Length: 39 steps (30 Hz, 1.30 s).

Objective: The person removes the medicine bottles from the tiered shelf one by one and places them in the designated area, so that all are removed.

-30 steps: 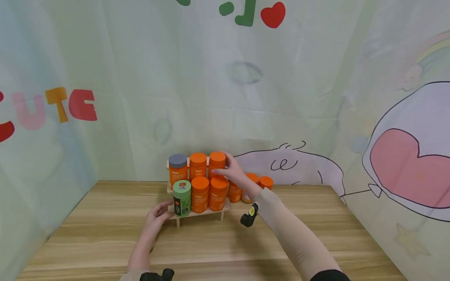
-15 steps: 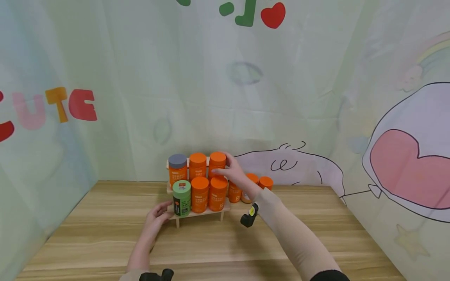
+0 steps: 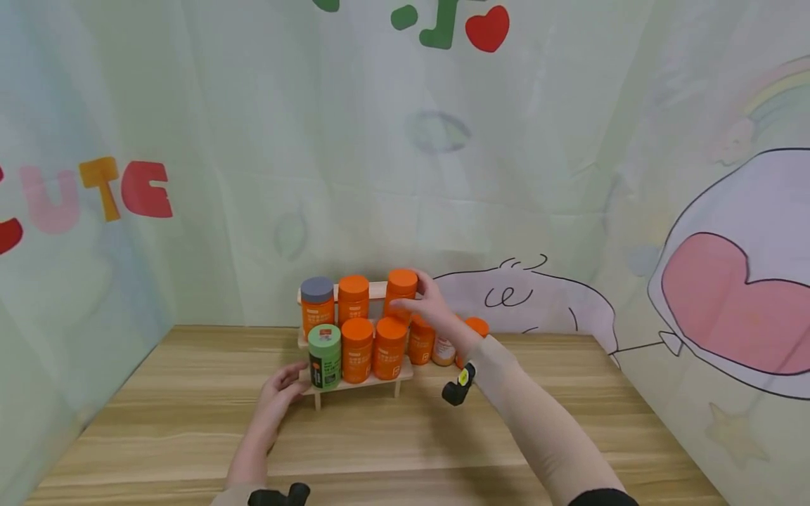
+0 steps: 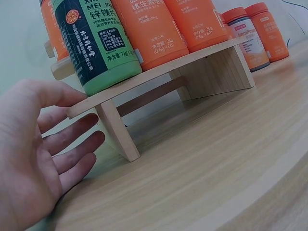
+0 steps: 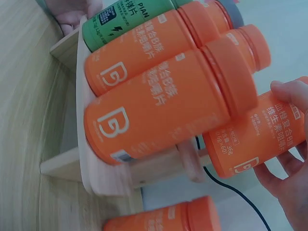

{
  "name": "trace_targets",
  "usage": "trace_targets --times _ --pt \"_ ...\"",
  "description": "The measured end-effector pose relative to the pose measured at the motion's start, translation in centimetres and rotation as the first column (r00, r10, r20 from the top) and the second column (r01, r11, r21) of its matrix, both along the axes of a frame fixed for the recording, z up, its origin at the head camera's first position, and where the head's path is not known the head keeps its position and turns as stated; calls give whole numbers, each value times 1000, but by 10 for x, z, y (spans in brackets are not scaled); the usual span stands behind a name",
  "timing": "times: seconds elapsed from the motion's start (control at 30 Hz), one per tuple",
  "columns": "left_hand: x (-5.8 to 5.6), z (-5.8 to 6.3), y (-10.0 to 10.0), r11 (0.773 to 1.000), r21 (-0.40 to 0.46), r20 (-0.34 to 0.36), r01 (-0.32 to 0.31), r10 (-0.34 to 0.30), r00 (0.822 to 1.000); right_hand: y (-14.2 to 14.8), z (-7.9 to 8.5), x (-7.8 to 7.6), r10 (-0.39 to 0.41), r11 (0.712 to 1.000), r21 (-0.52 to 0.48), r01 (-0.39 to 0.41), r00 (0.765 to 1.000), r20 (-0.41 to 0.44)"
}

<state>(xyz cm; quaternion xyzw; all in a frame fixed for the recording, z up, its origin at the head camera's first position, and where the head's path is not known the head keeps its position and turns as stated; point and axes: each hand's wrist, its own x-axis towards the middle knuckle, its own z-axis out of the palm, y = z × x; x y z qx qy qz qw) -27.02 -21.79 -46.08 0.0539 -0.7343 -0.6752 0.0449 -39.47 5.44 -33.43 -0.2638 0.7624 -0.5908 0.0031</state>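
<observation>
In the head view my right hand (image 3: 436, 309) holds an orange supplement bottle (image 3: 401, 283) above the right end of the upper tier of a wooden two-tier rack (image 4: 118, 132). The right wrist view shows this bottle tilted and apart from the rack, thumb on one side, fingers on the other. My left hand (image 4: 29, 149) grips the left end of the lower shelf, thumb side on top, other fingers below. That shelf carries a green jar (image 3: 325, 364) and two orange bottles (image 3: 357, 351). Behind them stand a grey-capped bottle (image 3: 318, 310) and an orange-capped one (image 3: 353, 298).
To the right of the rack, on the wooden table (image 3: 506, 429), stand an orange bottle (image 3: 420, 343), a bottle with a pale label (image 4: 250, 45) and another orange bottle (image 4: 269, 31). A printed cloth (image 3: 380, 176) hangs behind. A dark cable (image 5: 236, 190) shows behind the rack.
My right hand has lifted the orange bottle from the upper tier's right end and moved it slightly right. My left hand stays at the rack's left end.
</observation>
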Motion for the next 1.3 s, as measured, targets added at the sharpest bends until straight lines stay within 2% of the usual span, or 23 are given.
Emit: trace_targets --times 0.23,0.4,0.63,0.97,1.17,1.3 --pt "-1 -3 -1 1000 -2 4 6 -6 1000 22 10 4 -86 996 3 86 996 -4" --pt "-1 -2 -3 1000 -3 -11 21 -21 1000 40 18 8 -158 987 5 158 987 -14" --pt "-2 -2 -4 1000 3 12 23 -23 1000 68 23 10 -233 972 -17 233 972 -23" --pt "-3 -4 -3 999 25 7 43 -44 999 110 12 0 -378 925 -84 372 922 -79" --pt "-2 -2 -2 999 18 12 38 -38 999 132 2 -3 -474 880 -82 467 871 -125" --pt "-2 -2 -2 999 12 8 37 -37 999 145 -4 -5 -496 868 -98 487 859 -122"
